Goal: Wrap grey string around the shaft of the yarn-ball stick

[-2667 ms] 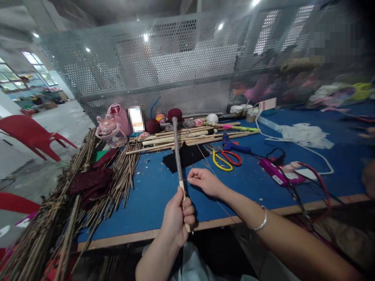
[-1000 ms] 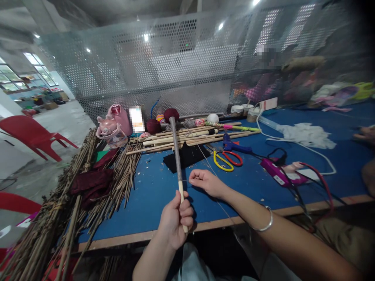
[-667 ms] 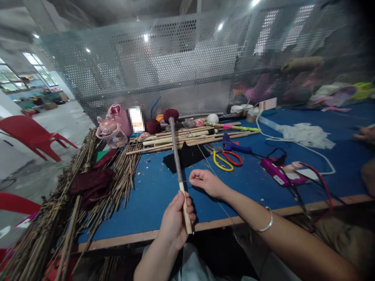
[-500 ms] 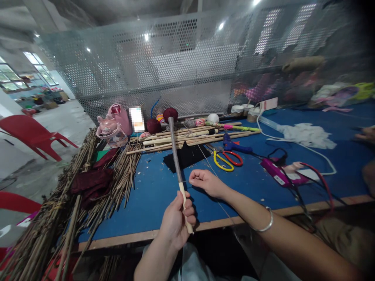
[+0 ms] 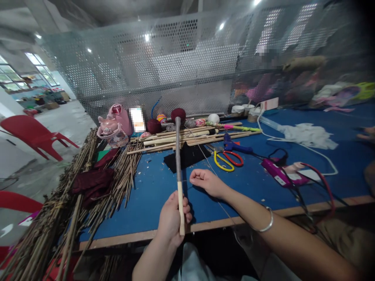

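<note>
My left hand [image 5: 172, 216] is wrapped round the bare, pale lower part of a wooden stick [image 5: 181, 207]. Grey yarn wrapping [image 5: 178, 156] covers its upper length, and a dark red ball [image 5: 178, 114] tops the far end. To the right of the stick, my right hand [image 5: 209, 183] has thumb and fingers pinched together. A thin grey thread spans from the lower edge of the wrapping to those fingertips. Black cloth [image 5: 190, 156] lies under the stick's middle. Scissors [image 5: 227, 160] with one yellow and one red handle lie beyond my right hand.
Bundled twigs [image 5: 64, 207] with dark red cloth [image 5: 92, 183] fill the left side. Yarn balls and sticks line the back by a perforated metal screen [image 5: 175, 62]. A blue glue gun [image 5: 236, 146], purple power strip [image 5: 281, 171] and cords lie right; another person's hand [image 5: 366, 133] is at far right.
The stick's far end has swung slightly right with its dark red ball, and its lower end has shifted left in my left hand. My right hand has barely moved.
</note>
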The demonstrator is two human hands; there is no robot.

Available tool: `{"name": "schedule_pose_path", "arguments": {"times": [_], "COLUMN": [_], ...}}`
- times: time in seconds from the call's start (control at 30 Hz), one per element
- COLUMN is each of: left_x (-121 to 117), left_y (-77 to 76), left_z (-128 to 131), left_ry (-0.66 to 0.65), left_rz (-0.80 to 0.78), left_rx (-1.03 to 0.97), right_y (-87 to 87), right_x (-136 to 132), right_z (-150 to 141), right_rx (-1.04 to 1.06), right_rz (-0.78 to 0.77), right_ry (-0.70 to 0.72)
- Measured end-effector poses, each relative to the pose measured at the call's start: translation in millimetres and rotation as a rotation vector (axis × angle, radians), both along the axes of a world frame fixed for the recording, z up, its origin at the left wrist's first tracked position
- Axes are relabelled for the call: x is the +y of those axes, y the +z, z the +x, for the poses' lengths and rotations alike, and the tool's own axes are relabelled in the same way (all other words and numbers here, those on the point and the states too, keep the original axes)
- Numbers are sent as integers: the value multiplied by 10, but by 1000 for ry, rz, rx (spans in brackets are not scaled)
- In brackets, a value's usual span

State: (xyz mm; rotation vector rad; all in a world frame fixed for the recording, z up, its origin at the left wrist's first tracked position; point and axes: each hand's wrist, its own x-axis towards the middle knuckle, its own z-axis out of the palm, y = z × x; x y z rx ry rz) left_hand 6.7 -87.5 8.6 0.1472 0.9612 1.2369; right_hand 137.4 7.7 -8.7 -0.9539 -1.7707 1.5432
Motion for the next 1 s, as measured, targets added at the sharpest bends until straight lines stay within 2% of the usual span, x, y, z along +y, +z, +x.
{"name": "schedule_pose_path", "arguments": {"times": [0.13,0.27,0.4,0.53,0.67,0.83,0.9,1.0], "left_x": [1,-4,-11,-14,-3,-7,-22,-48], "left_y": [58,-1,-57,-42,-27,-47,-56,-53], "left_z": [-17,-11,-31,-56,-36,1,-4,-24], "left_ry": [-1,-14,-61,-103,-41,12,-13,-135], "left_rz": [-38,90,81,-13,-13,66,79,29], "left_rx": [30,117,182,22,-152,15,55,19], "right_y": [-20,-9,10,-7,-26,-29,-30,-31], "right_x": [16,9,5,9,2,-2,0,-1], "right_z": [7,13,15,16,11,12,17,23], "right_rx": [22,7,-8,-18,-28,-33,-34,-20], "right_rz": [-9,-6,8,35,40,53,51,38], "right_ry": [-6,2,-2,5,24,18,16,12]}}
